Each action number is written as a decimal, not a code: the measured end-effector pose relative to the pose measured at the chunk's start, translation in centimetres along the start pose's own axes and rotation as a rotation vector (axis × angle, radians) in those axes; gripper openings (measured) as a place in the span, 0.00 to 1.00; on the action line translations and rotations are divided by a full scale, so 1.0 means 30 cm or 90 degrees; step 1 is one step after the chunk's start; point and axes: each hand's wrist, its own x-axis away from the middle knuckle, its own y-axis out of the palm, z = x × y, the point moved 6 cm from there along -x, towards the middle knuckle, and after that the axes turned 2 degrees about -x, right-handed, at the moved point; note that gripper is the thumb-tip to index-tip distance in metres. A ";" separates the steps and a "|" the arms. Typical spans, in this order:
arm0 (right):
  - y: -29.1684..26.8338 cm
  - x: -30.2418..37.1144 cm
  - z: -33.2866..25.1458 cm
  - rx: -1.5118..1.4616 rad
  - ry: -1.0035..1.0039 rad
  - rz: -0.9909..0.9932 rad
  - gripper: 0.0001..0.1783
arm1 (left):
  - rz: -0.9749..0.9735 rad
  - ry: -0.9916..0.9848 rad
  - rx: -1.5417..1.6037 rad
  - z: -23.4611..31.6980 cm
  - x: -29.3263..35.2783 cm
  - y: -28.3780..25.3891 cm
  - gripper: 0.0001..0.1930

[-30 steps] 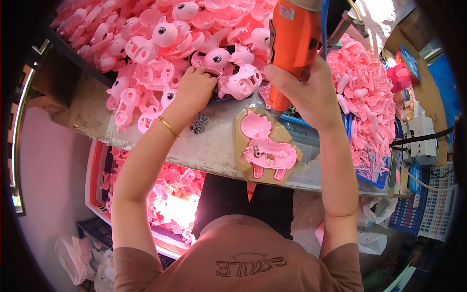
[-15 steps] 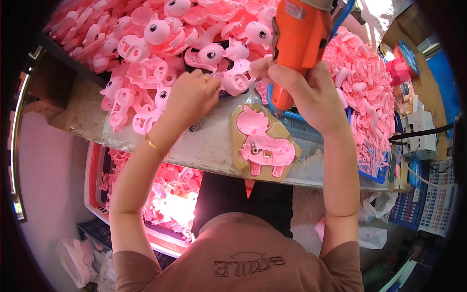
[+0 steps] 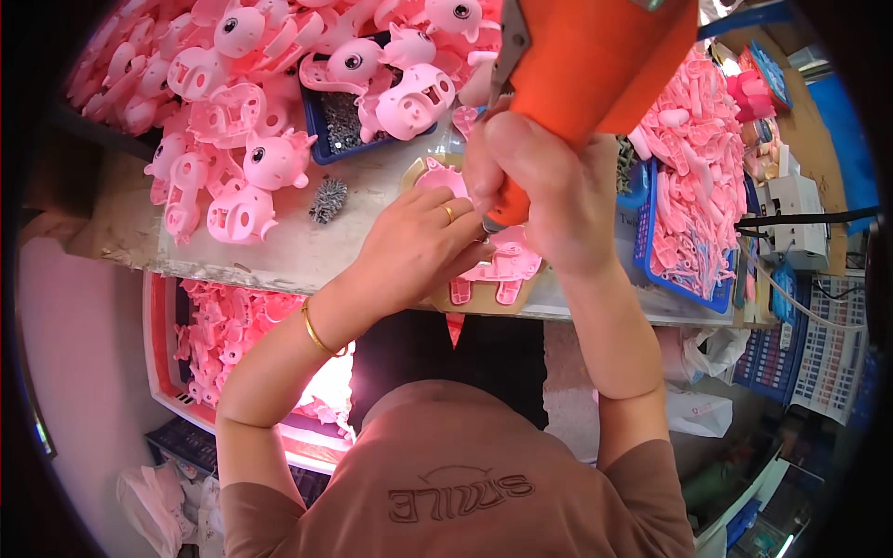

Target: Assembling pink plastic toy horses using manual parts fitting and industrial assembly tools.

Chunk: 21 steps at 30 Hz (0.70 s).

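Note:
My right hand (image 3: pixel 549 177) is wrapped round an orange power screwdriver (image 3: pixel 595 70), its nose pointing down. Right at that nose, my left hand (image 3: pixel 419 242) has its fingers pressed together; whatever they pinch is hidden. Both hands are over a pink plastic animal-shaped toy half (image 3: pixel 512 256), which lies in a tan shaped holder (image 3: pixel 434 296) at the table's front edge. The hands cover much of the toy half, but its legs show below them. Left of my left hand, a clump of small grey screws (image 3: pixel 327 200) lies on the table.
Pink toy parts (image 3: pixel 233 112) with printed eyes pile up at the far left. A blue tray of screws (image 3: pixel 321 149) stands behind the clump. To the right is a blue basket (image 3: pixel 644 219) of small pink parts. A red-rimmed bin (image 3: pixel 167 372) of pink pieces sits below the table's left side.
My left hand has moved right from the screw tray to the toy half. The screwdriver has come down and left to meet it. The view has shifted slightly.

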 end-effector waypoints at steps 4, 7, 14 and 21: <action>0.002 0.002 -0.017 0.172 -0.030 0.001 0.17 | -0.005 -0.017 0.028 0.008 0.001 0.011 0.10; -0.003 0.010 -0.015 0.167 -0.016 0.010 0.17 | -0.016 -0.033 0.054 0.011 0.011 0.020 0.10; -0.023 0.032 -0.001 0.109 0.016 0.009 0.17 | -0.061 -0.044 0.084 0.035 0.021 0.040 0.14; -0.153 0.104 0.012 0.246 0.012 0.117 0.15 | -0.066 -0.040 0.016 0.065 0.023 0.048 0.16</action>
